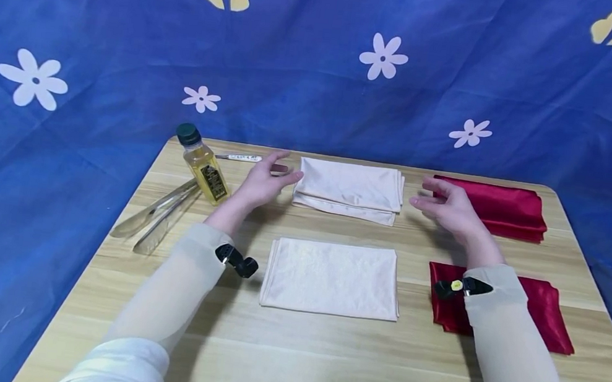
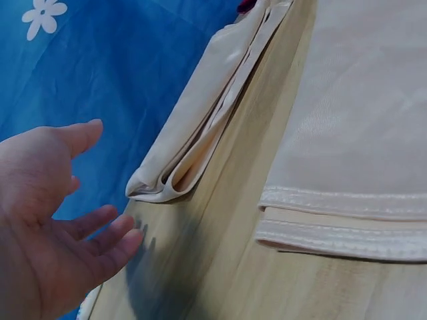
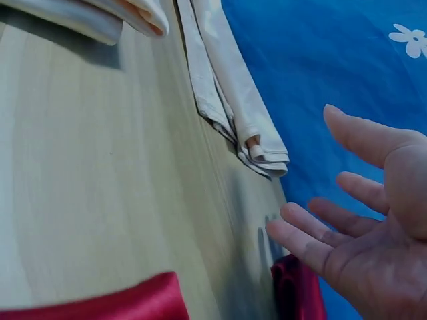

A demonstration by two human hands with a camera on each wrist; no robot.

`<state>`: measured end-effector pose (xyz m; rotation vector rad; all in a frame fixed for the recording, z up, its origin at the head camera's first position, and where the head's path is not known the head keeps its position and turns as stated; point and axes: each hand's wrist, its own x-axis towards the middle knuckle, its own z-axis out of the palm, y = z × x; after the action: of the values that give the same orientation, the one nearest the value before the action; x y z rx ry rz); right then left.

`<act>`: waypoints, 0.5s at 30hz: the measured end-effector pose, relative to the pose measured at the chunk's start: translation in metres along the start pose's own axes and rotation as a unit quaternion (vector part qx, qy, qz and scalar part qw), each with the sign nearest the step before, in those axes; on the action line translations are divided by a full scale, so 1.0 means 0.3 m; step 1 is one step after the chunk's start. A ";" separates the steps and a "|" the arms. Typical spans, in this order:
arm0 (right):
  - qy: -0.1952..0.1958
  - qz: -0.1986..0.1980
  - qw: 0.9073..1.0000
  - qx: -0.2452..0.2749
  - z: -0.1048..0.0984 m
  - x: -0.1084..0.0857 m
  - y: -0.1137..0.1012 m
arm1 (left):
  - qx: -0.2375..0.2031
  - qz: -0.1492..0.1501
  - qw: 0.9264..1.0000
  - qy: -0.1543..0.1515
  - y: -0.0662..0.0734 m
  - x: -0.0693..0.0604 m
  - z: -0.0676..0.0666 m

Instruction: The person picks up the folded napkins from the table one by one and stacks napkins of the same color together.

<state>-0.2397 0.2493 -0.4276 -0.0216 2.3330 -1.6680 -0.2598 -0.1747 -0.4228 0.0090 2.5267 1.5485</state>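
A folded pale cloth (image 1: 348,184) lies near the table's back edge, between the two hands. My left hand (image 1: 265,184) is at its left end, fingers relaxed and spread, holding nothing; the left wrist view shows the hand (image 2: 67,220) apart from the cloth (image 2: 193,127). On the other side my right hand (image 1: 450,207), also with relaxed fingers and nothing held, is between the pale cloth and a folded red cloth (image 1: 511,209). In the right wrist view a gap separates the hand (image 3: 367,220) from the pale cloth (image 3: 233,87). A second folded pale cloth (image 1: 332,279) lies nearer the front.
Another red cloth (image 1: 542,309) lies partly under my right forearm. At the left are a bottle of yellow liquid (image 1: 204,168) with a green cap, metal tongs (image 1: 154,215) and a thin white-handled tool (image 1: 245,158). A blue flowered curtain (image 1: 297,59) hangs behind the table.
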 end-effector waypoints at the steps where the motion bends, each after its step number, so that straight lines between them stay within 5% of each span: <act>1: 0.003 0.004 1.000 0.004 0.005 0.005 0.006 | -0.009 -0.006 1.000 -0.002 -0.005 0.003 0.004; 7: 0.014 0.023 0.999 0.023 0.039 0.037 0.024 | -0.072 -0.038 0.997 -0.011 -0.019 0.023 0.040; 15: 0.016 0.025 1.000 0.001 0.060 0.072 0.029 | -0.101 -0.058 0.993 0.010 -0.021 0.047 0.072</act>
<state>-0.2551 0.2319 -0.4458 0.0633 2.3358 -1.6600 -0.2699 -0.1570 -0.4399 -0.1790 2.3268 1.7563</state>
